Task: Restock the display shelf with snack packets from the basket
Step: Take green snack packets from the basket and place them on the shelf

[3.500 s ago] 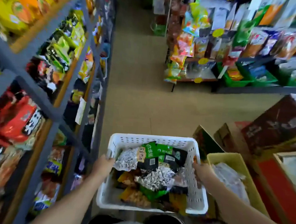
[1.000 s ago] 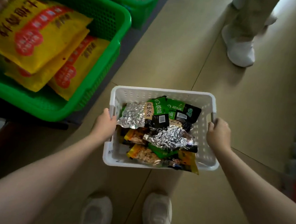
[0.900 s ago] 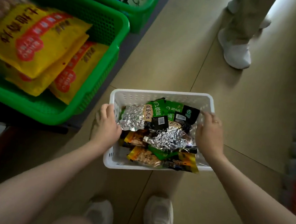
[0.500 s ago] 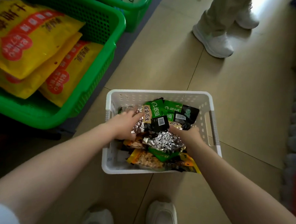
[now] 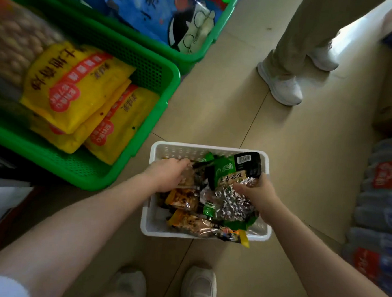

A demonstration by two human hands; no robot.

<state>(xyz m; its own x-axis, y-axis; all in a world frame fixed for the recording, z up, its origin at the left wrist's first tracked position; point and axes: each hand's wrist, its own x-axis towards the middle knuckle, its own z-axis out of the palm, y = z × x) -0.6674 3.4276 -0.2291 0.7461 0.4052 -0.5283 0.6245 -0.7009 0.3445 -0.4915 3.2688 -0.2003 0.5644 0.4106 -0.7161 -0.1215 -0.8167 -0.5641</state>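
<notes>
A white perforated basket sits on the tiled floor, filled with several snack packets in green, black, silver and orange. My right hand grips a green-and-black packet with a barcode and lifts its top end above the pile. My left hand reaches into the basket's left side, its fingers curled round a clear brownish packet. A silver foil packet lies under my right hand. On the shelf at left stands a green display crate with yellow snack bags.
A second green crate with blue bags stands behind the first. Another person's legs and white shoes stand on the floor ahead on the right. Wrapped bottle packs line the right edge. My own shoes are just below the basket.
Both hands let go of the basket's rim after it came down onto the floor, then went into the packets. My right hand has raised the green-and-black packet.
</notes>
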